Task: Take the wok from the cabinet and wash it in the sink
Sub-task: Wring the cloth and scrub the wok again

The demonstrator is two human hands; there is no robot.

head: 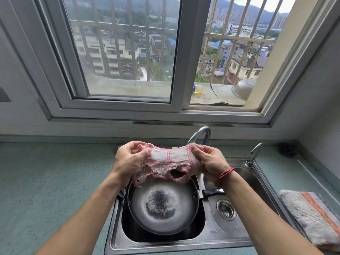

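Stretching the torn pink-checked dishcloth [170,161] between my left hand [128,160] and right hand [209,161], each clenched on one end, I spread it flat to find a sound patch for scrubbing. I hold it under the faucet [199,135], above the wok [162,205], which sits in the sink's [184,244] left basin so drips fall inside.

White dishcloth [171,159] gridded in pink; grey wok [162,205], dark speckled centre; red wrist string [223,176]; teal speckled counter [46,181].
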